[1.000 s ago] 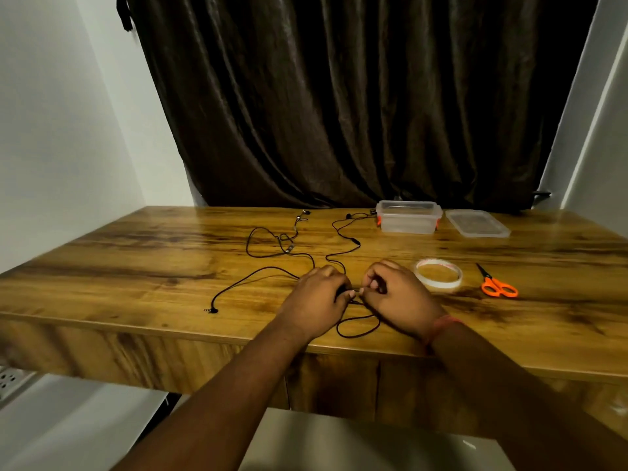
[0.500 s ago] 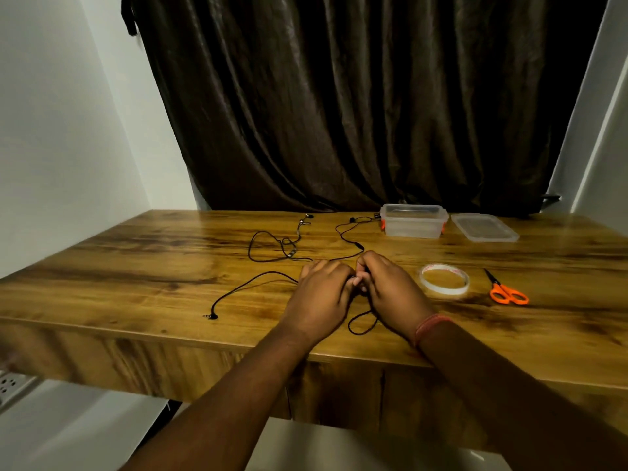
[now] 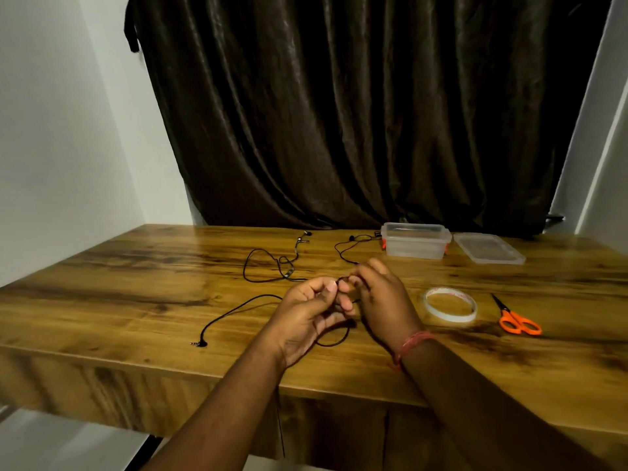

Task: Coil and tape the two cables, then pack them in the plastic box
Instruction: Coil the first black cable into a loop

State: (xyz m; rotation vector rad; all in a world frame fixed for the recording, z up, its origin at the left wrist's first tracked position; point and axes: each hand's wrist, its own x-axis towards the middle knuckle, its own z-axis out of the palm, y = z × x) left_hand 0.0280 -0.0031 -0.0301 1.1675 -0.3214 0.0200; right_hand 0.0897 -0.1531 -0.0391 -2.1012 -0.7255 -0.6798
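pinching one black earphone cable [image 3: 238, 309] between them, the left hand [image 3: 306, 314] and right hand [image 3: 380, 297] fingers [image 3: 343, 287] meet; tape roll [image 3: 450, 304] just right, plastic box [image 3: 414, 244] beyond.

Wooden table [image 3: 136, 294] — black cables [image 3: 265, 266], plastic box [image 3: 414, 246], lid [image 3: 489, 253], tape roll [image 3: 450, 305], orange scissors [image 3: 518, 321].

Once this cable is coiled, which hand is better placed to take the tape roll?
Probably the right hand: the tape roll lies just beside it on the table, with nothing between. The left hand would need to cross over while both hands pinch the cable.
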